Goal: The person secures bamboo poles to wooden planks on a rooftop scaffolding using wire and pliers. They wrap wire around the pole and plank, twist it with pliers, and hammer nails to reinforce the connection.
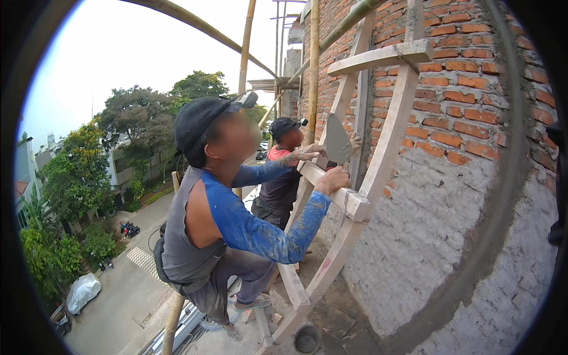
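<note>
Co-worker's fingers (305, 155) snug around grey trowel (337, 142)

Two co-workers stand on the scaffold, a nearer person (219, 225) in blue sleeves and a farther person (283, 177), each in one dark cap. There is one trowel (337, 142), one wooden frame (367, 177), one brick wall (467, 89), and one small bucket (307, 339) below.

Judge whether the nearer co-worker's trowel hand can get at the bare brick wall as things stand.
Probably yes. The co-worker's hand holds the trowel up in an open gap of the wooden frame, and nothing seems to block the brick wall behind it, though depth is hard to judge.
</note>
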### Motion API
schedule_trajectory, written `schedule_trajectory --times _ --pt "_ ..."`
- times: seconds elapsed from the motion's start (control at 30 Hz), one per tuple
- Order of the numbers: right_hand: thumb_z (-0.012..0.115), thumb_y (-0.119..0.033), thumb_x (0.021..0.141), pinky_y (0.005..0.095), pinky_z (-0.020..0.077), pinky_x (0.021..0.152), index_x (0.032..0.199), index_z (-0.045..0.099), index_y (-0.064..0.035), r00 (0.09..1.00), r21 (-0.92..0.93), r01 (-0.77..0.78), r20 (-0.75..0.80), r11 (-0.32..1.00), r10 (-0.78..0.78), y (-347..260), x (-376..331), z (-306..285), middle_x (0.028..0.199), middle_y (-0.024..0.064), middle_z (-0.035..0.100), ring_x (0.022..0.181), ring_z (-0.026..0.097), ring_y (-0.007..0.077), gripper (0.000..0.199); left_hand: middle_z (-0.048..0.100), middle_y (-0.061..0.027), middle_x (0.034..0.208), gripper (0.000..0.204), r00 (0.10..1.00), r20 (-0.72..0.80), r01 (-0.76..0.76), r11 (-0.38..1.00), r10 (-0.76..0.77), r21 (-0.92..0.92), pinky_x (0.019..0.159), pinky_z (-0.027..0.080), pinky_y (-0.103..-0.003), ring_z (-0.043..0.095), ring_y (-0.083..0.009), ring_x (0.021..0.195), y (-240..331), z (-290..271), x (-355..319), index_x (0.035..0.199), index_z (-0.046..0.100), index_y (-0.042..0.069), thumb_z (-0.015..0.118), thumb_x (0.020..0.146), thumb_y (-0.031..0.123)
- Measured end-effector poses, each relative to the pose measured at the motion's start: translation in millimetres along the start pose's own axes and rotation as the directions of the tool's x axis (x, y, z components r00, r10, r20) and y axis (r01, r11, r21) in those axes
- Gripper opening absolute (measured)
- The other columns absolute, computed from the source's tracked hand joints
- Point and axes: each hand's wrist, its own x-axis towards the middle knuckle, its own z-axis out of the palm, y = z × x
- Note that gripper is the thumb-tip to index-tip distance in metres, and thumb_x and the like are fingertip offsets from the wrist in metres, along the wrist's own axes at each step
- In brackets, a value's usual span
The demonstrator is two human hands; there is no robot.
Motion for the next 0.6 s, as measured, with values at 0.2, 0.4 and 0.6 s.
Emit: schedule_trajectory --times 0.2,0.4,0.6 --pt "0.063 -0.05 0.092 0.0467 0.0553 0.084 0.107 0.076 -0.0118 0.986 -0.208 -0.163 -0.06 0.965 0.154 -26.7 65.9 33.0 0.097 0.0179 0.074 0.088 0.071 0.0366 0.043 0.031 0.0077 0.057 0.031 0.984 0.165 -0.089 0.989 0.068 0.12 0.041 0.019 -0.024 0.024 -0.006 0.046 -29.6 47.3 125.7 0.071 0.042 0.02 0.049 0.101 0.028" --pt "0.064 -0.055 0.089 0.0477 0.0552 0.084 0.1 0.077 -0.0148 0.908 0.06 -0.35 -0.221 0.935 0.355 -88.3 152.2 82.1 0.095 0.0194 0.073 0.086 0.071 0.0381 0.043 0.038 0.0043 0.056 0.032 0.931 0.361 0.03 0.996 -0.059 0.086 0.039 0.023 -0.025 0.031 -0.008 0.044 -26.3 84.0 266.6 0.078 0.056 0.017 0.052 0.103 0.037" --pt "0.059 -0.066 0.09 0.0468 0.0513 0.092 0.117 0.072 -0.0138 0.781 -0.048 -0.624 -0.043 0.78 0.623 -131.6 181.9 83.5 0.107 0.0223 0.072 0.103 0.067 0.041 0.06 0.039 0.0056 0.063 0.036 0.991 0.129 0.016 0.997 -0.027 0.08 0.034 0.017 -0.021 0.025 -0.0019 0.042 -39.0 93.3 394.2 0.128 0.055 0.013 0.044 0.108 0.041"
